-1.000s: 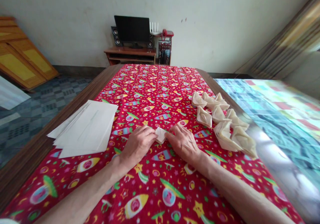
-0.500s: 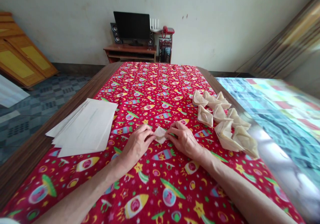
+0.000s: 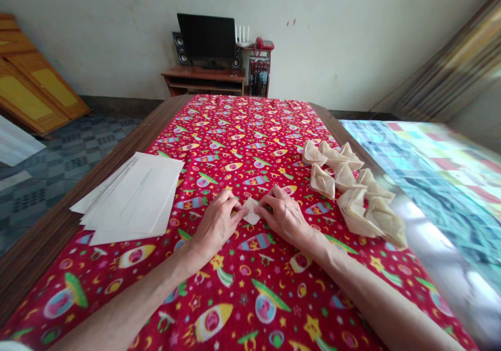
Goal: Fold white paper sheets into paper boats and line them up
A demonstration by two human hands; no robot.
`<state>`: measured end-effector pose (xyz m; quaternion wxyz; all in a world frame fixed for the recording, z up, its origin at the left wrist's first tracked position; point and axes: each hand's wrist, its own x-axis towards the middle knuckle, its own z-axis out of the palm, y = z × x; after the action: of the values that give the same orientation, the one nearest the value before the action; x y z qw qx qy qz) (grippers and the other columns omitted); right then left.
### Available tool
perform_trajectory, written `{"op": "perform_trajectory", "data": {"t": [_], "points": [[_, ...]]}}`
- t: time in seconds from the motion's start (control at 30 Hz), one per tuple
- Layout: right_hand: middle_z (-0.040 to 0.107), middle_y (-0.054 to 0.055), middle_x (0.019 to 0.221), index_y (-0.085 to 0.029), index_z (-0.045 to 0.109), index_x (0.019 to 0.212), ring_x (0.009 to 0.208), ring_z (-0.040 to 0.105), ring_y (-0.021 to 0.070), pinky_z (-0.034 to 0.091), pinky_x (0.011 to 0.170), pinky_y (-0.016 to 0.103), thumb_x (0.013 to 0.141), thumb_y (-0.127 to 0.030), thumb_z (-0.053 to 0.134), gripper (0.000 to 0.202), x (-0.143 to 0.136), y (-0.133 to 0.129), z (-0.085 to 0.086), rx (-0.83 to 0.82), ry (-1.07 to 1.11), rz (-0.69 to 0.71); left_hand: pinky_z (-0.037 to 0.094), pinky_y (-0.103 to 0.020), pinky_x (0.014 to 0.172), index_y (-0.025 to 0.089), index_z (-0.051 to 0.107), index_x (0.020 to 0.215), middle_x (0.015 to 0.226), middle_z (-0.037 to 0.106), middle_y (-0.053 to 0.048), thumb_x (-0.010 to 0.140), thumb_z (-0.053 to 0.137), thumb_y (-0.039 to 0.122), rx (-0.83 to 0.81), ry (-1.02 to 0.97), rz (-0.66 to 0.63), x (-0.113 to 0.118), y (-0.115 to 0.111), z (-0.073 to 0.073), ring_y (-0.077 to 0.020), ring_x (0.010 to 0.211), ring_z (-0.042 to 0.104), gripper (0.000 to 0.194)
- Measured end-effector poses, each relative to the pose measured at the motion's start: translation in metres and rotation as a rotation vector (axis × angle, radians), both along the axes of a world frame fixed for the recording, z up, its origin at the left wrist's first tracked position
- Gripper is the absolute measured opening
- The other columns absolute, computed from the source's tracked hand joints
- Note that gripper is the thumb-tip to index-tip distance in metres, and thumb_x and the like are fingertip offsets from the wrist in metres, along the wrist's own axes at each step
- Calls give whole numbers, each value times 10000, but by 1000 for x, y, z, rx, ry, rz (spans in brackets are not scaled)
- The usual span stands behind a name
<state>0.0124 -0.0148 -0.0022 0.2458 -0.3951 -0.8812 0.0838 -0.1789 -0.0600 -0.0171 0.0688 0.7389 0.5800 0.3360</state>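
Observation:
A small folded piece of pale paper (image 3: 251, 211) lies between my hands on the red patterned cloth (image 3: 235, 147). My left hand (image 3: 219, 218) pinches its left corner between thumb and fingers. At its right corner, my right hand (image 3: 285, 215) grips the paper the same way. Flat white sheets (image 3: 133, 200) are stacked loosely to the left. On the right stand several folded paper shapes (image 3: 323, 180), cream-coloured and pointed, some nested in one another.
The cloth covers a long brown table (image 3: 154, 126). Beyond its far end are a desk (image 3: 203, 74) with a monitor (image 3: 207, 37) and a red telephone (image 3: 263, 44). A bed with a patterned cover (image 3: 418, 158) is on the right, a wooden cabinet (image 3: 39, 85) on the left.
The fingers of both hands have shifted slightly on the paper's corners, with the thumbs now closer to it. The view has tilted down a little. The stacks look the same.

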Motion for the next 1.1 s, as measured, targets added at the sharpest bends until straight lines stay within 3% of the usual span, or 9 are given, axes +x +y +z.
{"op": "perform_trajectory", "data": {"t": [0.47, 0.63, 0.77, 0.97, 1.1], "points": [[533, 5, 814, -202, 605, 801, 711, 513, 118, 343, 578, 221, 860, -294, 590, 110, 5, -2, 3, 1, -37, -17, 449, -257, 626, 180, 490, 723, 783, 486, 0, 861, 575, 237, 4, 46, -8, -11, -7, 1, -134, 699, 533, 172], [563, 2, 791, -201, 591, 793, 703, 524, 119, 381, 615, 217, 870, -257, 556, 101, 9, -3, -2, -54, 98, 23, 462, -263, 644, 182, 516, 802, 831, 518, -17, 888, 535, 326, -15, 40, -6, -13, -15, 8, -140, 721, 550, 168], [572, -21, 681, -196, 566, 743, 615, 512, 106, 380, 583, 210, 868, -241, 534, 137, 4, -7, -4, -141, 266, 19, 467, -297, 695, 187, 537, 828, 826, 553, -34, 876, 535, 403, 6, 130, 14, -1, -20, 15, -178, 778, 568, 221], [544, -30, 608, -184, 541, 671, 529, 478, 90, 349, 524, 205, 843, -239, 536, 181, -7, -18, -3, -220, 295, 35, 453, -272, 617, 187, 507, 736, 695, 571, -19, 903, 459, 261, 65, 51, 58, 11, -14, 14, -153, 639, 562, 189], [624, -9, 747, -198, 622, 804, 646, 559, 112, 405, 593, 209, 853, -237, 537, 105, -4, -19, 2, -275, 272, 142, 445, -250, 623, 189, 545, 756, 737, 597, -12, 874, 491, 196, 153, 69, 75, -1, -9, 20, -137, 654, 571, 130]]}}
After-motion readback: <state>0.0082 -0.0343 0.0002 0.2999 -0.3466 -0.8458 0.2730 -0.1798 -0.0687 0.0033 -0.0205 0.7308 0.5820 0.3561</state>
